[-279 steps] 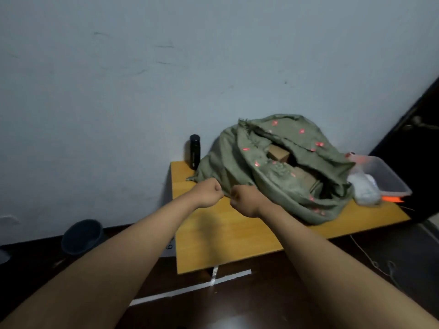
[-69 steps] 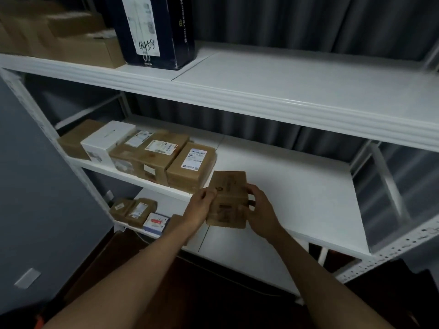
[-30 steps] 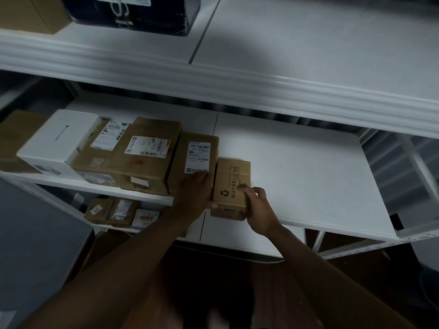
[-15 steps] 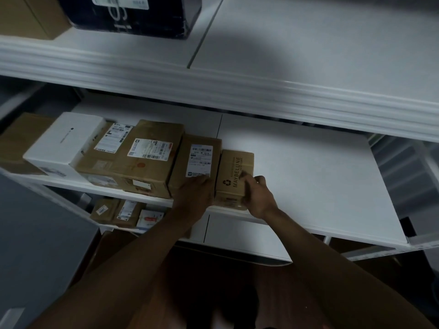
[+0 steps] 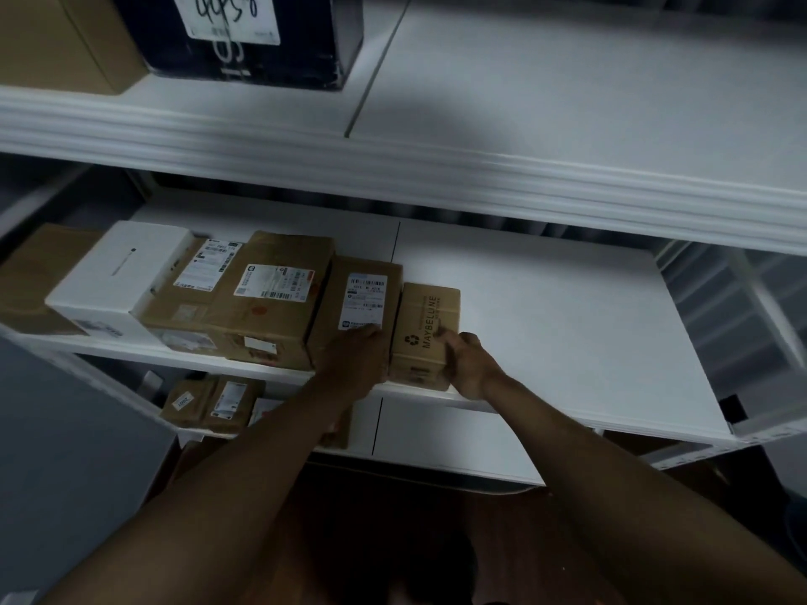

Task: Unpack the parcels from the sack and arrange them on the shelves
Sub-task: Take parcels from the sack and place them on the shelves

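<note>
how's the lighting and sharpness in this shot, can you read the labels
Head view: dim and bluish, a soft shadow on the top shelf; wide-angle bending of the shelf edges; MAYBELLINE on the small box is readable, the fine label print beside it is too blurred; the right hand shows slight motion blur.

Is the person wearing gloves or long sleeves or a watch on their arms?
No. Both forearms are bare as far as the picture shows, with no sleeves in view. The left hand and the right hand have no gloves, and no watch, bracelet or ring shows. The light is dim, so tiny things could be missed.
</note>
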